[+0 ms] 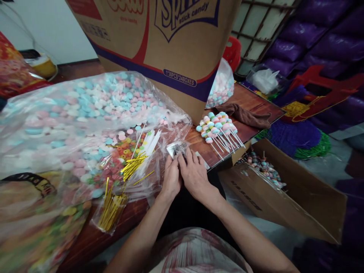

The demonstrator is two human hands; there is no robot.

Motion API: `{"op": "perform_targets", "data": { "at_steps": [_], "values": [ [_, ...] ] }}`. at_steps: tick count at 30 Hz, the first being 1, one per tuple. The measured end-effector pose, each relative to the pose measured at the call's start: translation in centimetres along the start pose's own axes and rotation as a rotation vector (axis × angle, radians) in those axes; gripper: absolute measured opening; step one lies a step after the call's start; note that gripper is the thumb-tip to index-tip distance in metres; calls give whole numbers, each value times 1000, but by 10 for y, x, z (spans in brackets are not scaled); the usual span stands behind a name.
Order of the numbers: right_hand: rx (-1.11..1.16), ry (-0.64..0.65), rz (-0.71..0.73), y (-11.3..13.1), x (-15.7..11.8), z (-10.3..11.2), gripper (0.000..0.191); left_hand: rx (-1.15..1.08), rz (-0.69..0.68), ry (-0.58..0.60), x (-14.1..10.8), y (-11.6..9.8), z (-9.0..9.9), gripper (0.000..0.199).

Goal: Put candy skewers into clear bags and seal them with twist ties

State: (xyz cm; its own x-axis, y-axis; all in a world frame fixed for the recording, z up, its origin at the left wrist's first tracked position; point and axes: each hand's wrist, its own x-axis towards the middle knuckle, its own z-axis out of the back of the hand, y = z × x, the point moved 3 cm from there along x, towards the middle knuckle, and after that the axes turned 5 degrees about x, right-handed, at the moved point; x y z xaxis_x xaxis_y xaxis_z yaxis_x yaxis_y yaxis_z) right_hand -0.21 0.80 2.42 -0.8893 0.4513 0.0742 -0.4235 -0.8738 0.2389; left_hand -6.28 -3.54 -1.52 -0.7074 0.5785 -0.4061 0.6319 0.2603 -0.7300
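My left hand (171, 177) and my right hand (194, 171) are close together at the table's front edge. Their fingers are closed on the near end of a small clear plastic bag (176, 147) with black print; the part under the fingers is hidden. Left of my hands lie white sticks (150, 142), gold twist ties (132, 167) and colourful ring-shaped candies (129, 148). Finished marshmallow sticks (218, 127) lie in a pile to the right. A big clear bag of pastel marshmallows (93, 94) covers the left of the table.
A tall carton (136, 49) stands at the back. Behind the pile are another bag of marshmallows (223, 85) and a brown cloth (247, 115). An open cardboard box (284, 197) sits low at right, holding wrapped candy sticks. A packet of gold ties (110, 212) lies front left.
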Motion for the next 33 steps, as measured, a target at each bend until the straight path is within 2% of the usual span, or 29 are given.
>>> {"op": "perform_targets", "data": {
  "at_steps": [2,8,12,14,16,18,20,24,29,31,33],
  "values": [
    [0,16,0,3,1,-3,46,-24,2,6,-1,-1,1,31],
    [30,58,21,-4,-1,-1,52,33,-44,124,-4,-5,-1,37],
    [138,43,45,-14,-6,4,55,10,-29,28,-1,-5,3,31],
    [309,-14,58,-22,-9,6,54,-28,-3,-18,2,-6,6,24],
    [556,-115,37,-33,-14,7,52,-53,54,-9,5,-8,6,18],
    [812,-199,-48,-45,-20,5,48,-62,116,23,6,-11,5,19],
    [1003,-214,-161,-51,-26,1,45,-70,160,54,6,-12,0,21],
    [1167,-261,-287,-39,-33,-3,32,-97,153,107,0,-8,-12,17],
    [1194,-440,-400,-23,-28,-9,20,-31,70,110,-11,2,-17,36],
    [1217,-424,-375,-23,-25,-11,19,-3,59,109,-12,3,-14,44],
    [1260,-393,-309,-25,-24,-11,18,5,69,113,-13,0,-12,45]
  ]
}}
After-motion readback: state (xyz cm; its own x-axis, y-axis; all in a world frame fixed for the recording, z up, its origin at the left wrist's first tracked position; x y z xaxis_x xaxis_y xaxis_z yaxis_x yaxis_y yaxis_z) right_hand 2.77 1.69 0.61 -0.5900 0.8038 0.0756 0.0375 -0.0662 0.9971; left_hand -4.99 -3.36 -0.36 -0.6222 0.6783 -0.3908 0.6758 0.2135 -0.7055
